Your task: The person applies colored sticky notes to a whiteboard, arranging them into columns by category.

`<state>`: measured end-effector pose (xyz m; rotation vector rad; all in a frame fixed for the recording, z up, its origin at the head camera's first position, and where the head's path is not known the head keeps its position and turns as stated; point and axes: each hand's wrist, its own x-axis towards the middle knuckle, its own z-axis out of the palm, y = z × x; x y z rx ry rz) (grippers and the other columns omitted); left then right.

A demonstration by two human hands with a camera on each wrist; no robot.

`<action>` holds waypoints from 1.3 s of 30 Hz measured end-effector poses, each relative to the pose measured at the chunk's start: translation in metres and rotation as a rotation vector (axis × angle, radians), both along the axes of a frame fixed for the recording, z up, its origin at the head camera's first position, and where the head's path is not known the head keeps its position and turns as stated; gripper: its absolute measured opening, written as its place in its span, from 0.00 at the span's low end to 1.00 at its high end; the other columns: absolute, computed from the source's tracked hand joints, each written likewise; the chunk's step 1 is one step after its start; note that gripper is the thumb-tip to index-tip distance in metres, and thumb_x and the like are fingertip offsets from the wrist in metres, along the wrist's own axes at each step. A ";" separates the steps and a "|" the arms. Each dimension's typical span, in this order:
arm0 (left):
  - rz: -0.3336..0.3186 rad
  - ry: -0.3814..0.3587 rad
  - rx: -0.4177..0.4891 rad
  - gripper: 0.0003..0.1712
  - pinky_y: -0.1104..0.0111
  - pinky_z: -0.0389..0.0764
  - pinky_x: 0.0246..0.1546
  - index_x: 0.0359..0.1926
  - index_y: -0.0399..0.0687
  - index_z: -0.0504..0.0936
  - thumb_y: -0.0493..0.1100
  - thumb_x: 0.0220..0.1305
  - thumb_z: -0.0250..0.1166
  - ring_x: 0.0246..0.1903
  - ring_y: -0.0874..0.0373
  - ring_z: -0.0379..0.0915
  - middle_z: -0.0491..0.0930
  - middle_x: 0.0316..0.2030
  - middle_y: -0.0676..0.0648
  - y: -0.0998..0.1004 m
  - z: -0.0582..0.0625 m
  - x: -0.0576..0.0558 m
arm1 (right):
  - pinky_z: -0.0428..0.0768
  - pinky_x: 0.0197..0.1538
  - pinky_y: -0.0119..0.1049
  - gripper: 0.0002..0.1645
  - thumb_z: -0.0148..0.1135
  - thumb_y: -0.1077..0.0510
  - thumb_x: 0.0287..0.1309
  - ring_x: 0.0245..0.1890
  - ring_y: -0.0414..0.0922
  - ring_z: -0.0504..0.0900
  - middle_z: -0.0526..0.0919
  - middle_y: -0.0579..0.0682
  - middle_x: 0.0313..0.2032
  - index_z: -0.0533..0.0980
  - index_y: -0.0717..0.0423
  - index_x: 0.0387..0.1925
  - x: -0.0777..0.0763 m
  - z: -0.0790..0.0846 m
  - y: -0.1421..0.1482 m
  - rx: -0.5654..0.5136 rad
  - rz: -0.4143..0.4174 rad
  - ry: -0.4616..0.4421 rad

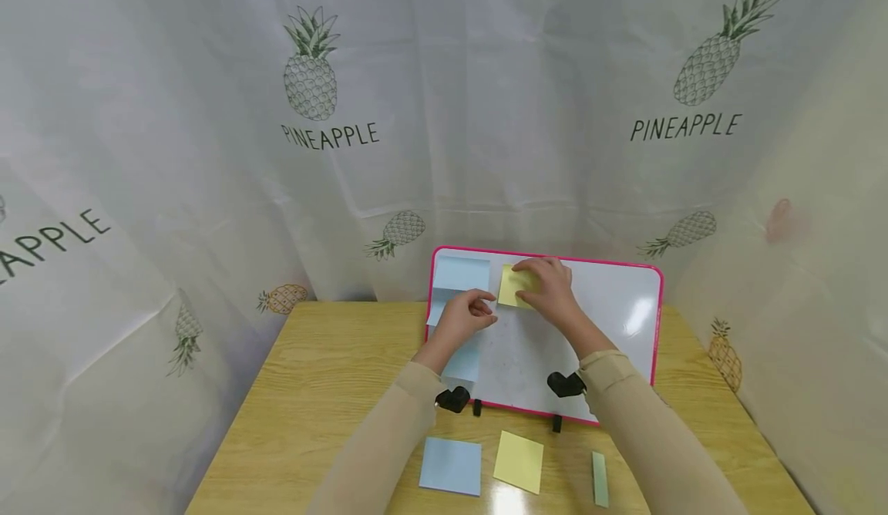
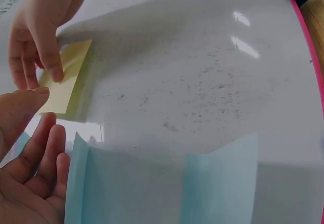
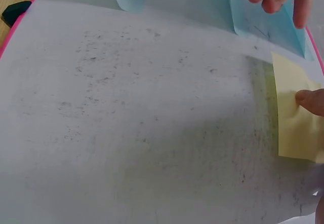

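My right hand (image 1: 553, 287) holds a yellow sticky note (image 1: 509, 287) at the upper middle of a whiteboard (image 1: 603, 330) with a pink rim. The thumb (image 3: 310, 101) lies on the note's face, and one edge of the note stands off the board. My left hand (image 1: 463, 321) hovers just left of the note, fingers loosely bent, with nothing in it. Beside and below it, pale blue sticky notes (image 1: 461, 272) run down the board's left side, their free edges curling outward. My left hand covers part of them.
On the wooden table (image 1: 312, 392), in front of the board, lie a blue sticky-note pad (image 1: 451, 466), a yellow pad (image 1: 519, 462) and a narrow green strip pad (image 1: 600, 479). Small black feet (image 1: 557, 423) prop the board. A pineapple-print curtain (image 1: 486, 114) hangs behind.
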<state>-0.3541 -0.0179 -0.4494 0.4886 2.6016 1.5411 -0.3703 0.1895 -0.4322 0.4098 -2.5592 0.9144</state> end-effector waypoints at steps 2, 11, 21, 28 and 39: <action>0.003 0.003 -0.001 0.18 0.70 0.78 0.36 0.50 0.49 0.81 0.40 0.59 0.72 0.34 0.61 0.75 0.79 0.33 0.54 -0.002 -0.001 0.003 | 0.55 0.57 0.57 0.25 0.76 0.63 0.46 0.59 0.55 0.63 0.80 0.52 0.52 0.79 0.52 0.49 -0.001 0.001 -0.001 0.004 0.001 -0.009; -0.022 0.004 0.005 0.19 0.68 0.79 0.36 0.52 0.50 0.81 0.40 0.60 0.71 0.35 0.60 0.75 0.79 0.34 0.55 -0.010 -0.002 0.016 | 0.56 0.58 0.55 0.25 0.75 0.63 0.48 0.59 0.54 0.63 0.79 0.52 0.53 0.80 0.52 0.50 -0.006 0.005 -0.009 0.018 0.014 -0.025; -0.051 0.014 0.018 0.20 0.68 0.79 0.36 0.53 0.46 0.81 0.39 0.59 0.71 0.35 0.60 0.75 0.79 0.35 0.55 -0.015 0.000 0.030 | 0.57 0.57 0.55 0.28 0.76 0.63 0.46 0.57 0.53 0.64 0.79 0.52 0.54 0.79 0.52 0.52 -0.003 0.011 -0.013 0.019 0.101 -0.023; -0.082 0.029 0.008 0.20 0.69 0.78 0.36 0.53 0.48 0.81 0.40 0.59 0.71 0.35 0.61 0.74 0.79 0.35 0.56 -0.019 -0.004 0.044 | 0.57 0.59 0.56 0.27 0.77 0.62 0.45 0.57 0.53 0.66 0.80 0.52 0.53 0.80 0.52 0.50 0.015 0.007 -0.006 -0.004 0.122 -0.019; -0.161 0.061 -0.037 0.22 0.67 0.77 0.38 0.54 0.46 0.81 0.41 0.58 0.72 0.36 0.59 0.74 0.80 0.42 0.46 -0.023 -0.014 0.063 | 0.58 0.56 0.56 0.27 0.80 0.62 0.41 0.53 0.51 0.69 0.81 0.49 0.48 0.81 0.54 0.48 0.055 -0.011 0.008 -0.004 0.198 0.034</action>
